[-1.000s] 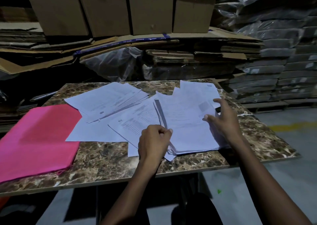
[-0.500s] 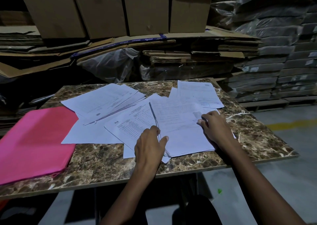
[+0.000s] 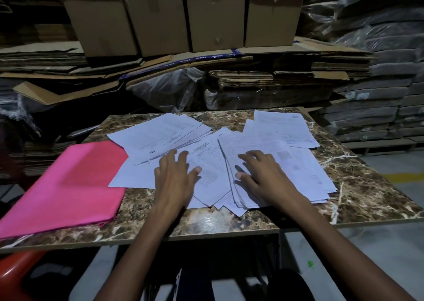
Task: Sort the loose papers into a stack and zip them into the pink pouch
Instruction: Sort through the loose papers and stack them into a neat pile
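Note:
Loose white printed papers [image 3: 160,138] lie fanned across the middle of the marble-patterned table [image 3: 358,199]. A thicker stack of sheets [image 3: 305,172] sits at the right. My left hand [image 3: 175,177] lies flat with straight fingers on the loose sheets left of centre. My right hand [image 3: 259,174] rests with spread fingers on top of the stack, holding nothing. The pink pouch [image 3: 66,186] lies flat at the table's left end, apart from both hands. I cannot see its zip.
Cardboard boxes [image 3: 160,18] and flattened cardboard [image 3: 275,80] are piled right behind the table. Wrapped dark bundles [image 3: 378,108] are stacked at the right. An orange seat [image 3: 16,271] shows under the table's left corner. Grey floor with a yellow line [image 3: 406,177] lies to the right.
My left hand has let go of the stack's near edge and moved left and forward onto the loose sheets, fingers now flat. My right hand slid left onto the stack's top.

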{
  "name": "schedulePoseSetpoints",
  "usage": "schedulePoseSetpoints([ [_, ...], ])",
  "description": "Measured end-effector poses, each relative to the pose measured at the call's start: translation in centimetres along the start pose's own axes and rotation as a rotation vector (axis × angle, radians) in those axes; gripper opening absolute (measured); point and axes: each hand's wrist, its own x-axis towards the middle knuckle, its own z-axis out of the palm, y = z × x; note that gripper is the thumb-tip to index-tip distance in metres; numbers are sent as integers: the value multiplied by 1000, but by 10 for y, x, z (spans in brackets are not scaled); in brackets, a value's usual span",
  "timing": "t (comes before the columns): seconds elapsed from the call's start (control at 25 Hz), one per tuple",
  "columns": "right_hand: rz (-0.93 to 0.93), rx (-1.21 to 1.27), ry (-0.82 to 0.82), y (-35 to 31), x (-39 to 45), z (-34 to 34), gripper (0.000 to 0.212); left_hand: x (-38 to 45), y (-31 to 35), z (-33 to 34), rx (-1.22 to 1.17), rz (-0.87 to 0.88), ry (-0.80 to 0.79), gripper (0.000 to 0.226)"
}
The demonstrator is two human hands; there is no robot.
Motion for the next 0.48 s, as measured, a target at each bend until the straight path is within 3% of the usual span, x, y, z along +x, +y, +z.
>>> schedulePoseSetpoints([
  [0.16,-69,46,-93,-41,35,18,64,48,-55,-9,47,-137,-11,66],
  [0.32,-10,33,-185,-62,77,31,67,99,-81,-8,71,-297,-221,82],
  [0.48,71,47,-216,-64,100,37,70,111,-81,4,48,-310,-178,64],
])
